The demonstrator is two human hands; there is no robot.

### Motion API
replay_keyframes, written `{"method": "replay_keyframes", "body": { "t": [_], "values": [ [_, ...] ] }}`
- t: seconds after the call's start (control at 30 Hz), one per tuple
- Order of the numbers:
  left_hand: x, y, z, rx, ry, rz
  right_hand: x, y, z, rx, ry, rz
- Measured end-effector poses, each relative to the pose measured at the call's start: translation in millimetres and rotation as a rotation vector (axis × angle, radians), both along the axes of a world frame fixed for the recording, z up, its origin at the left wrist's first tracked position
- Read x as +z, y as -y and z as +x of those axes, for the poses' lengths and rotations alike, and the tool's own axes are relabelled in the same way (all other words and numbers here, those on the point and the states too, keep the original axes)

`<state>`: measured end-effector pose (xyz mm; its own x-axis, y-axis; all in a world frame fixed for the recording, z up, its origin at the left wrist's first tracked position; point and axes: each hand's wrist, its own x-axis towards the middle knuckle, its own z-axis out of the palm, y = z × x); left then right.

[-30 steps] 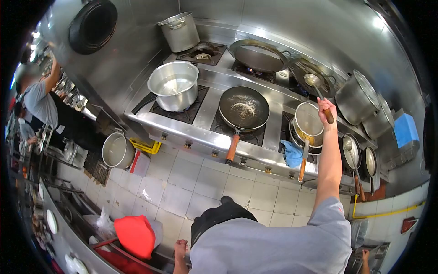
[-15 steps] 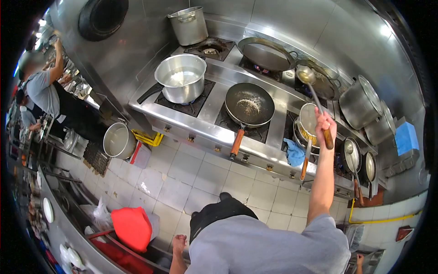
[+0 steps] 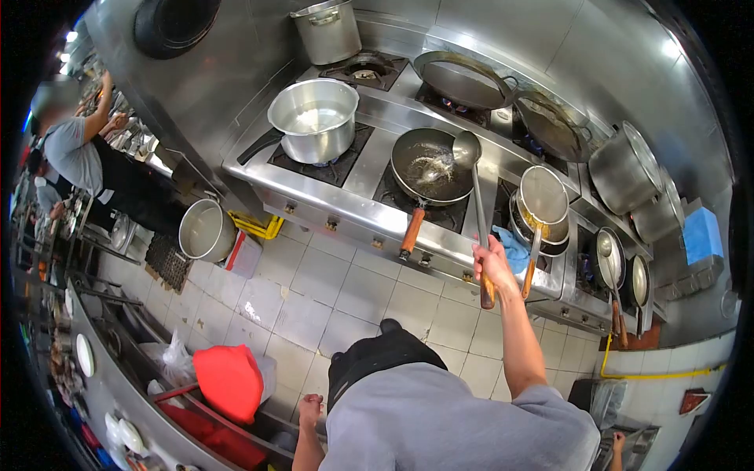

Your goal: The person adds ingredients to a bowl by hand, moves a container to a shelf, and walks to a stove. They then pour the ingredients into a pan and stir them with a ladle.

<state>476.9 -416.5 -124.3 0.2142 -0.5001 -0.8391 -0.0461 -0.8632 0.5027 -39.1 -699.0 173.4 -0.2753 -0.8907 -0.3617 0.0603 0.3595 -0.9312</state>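
My right hand [image 3: 492,267] is wrapped round the wooden grip of a long metal ladle [image 3: 481,200]. The ladle's bowl is over the right rim of a black frying pan [image 3: 408,169], where clear, shiny liquid lies around pale bits. The pan sits on a burner, its wooden handle towards me. Low beside my body, my left hand [image 3: 311,408] has curled fingers and nothing visible in it. Close to my right hand are a blue cloth [image 3: 512,250] and a wooden-handled strainer [image 3: 543,194] lying over a pot.
A pot of clear liquid [image 3: 316,141] stands left of the pan. Behind are two woks [image 3: 463,78] [image 3: 554,129] over flames; tall pots [image 3: 624,169] stand right. A person [image 3: 75,153] works at far left. Another hand [image 3: 619,441] shows at bottom right. A red cover [image 3: 228,382] is behind me.
My right hand has brought the ladle left and towards me, from the rear right wok to the frying pan. Liquid now shows in the pan, which looked dry before.
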Motion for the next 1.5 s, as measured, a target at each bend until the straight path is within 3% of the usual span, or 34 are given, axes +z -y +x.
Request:
{"method": "replay_keyframes", "body": {
  "t": [0.17,0.37,0.4,0.43,0.5,0.53,0.57,0.63,0.67,0.7,0.77,0.8,0.97,1.07,1.1,1.17,1.23,1.33,1.4,1.5],
  "values": [
    [11,-6,-6,0.062,0.03,0.01,17,-24,13,0.059,-0.162,0.074],
    [5,-22,-11,0.016,-0.013,-0.054,4,-1,6,0.1,0.29,0.181],
    [9,-20,-12,0.006,-0.038,-0.071,-13,8,7,0.108,0.129,0.149],
    [13,-20,-12,-0.006,-0.062,-0.087,-26,14,7,0.098,0.128,0.152],
    [16,-13,-8,0.001,-0.037,-0.032,-28,23,18,0.178,-0.623,0.047],
    [16,-4,-7,0.025,-0.012,0.017,-21,19,16,0.114,-0.442,0.121],
    [17,2,-6,0.029,-0.012,0.011,-12,15,19,0.116,-0.443,0.114],
    [17,7,-3,0.166,-0.017,-0.019,-5,0,18,0.118,-0.586,0.06],
    [5,4,1,0.162,-0.027,-0.035,-45,0,1,0.126,-0.848,-0.308],
    [5,3,0,0.167,-0.033,-0.031,-46,0,-4,0.132,-0.854,-0.306],
    [7,4,-2,0.091,-0.007,-0.029,-47,1,-10,0.223,-0.676,0.0],
    [7,3,-5,0.092,-0.006,-0.034,-10,-1,3,0.192,-0.44,0.15],
    [-3,-6,-14,0.083,-0.055,0.004,-1,-11,10,0.05,-0.312,0.045],
    [-3,-11,-19,-0.063,0.014,-0.057,9,-7,-25,0.011,0.351,0.029],
    [-4,-7,-18,-0.075,0.014,-0.063,12,-6,-36,0.001,0.35,0.022],
    [-5,-6,-20,-0.016,-0.012,-0.028,17,-5,-56,0.043,1.001,-0.026],
    [-25,-11,-9,-0.102,-0.006,-0.094,22,-7,-69,0.1,1.338,-0.168],
    [-37,-7,-2,-0.267,0.014,-0.226,39,-2,-86,0.12,1.437,-0.265],
    [-14,10,-9,0.0,-0.004,-0.015,53,8,-103,0.075,1.313,-0.314],
    [5,18,-14,-0.005,0.024,-0.012,72,33,-145,0.024,0.998,-0.36]
  ]
}}
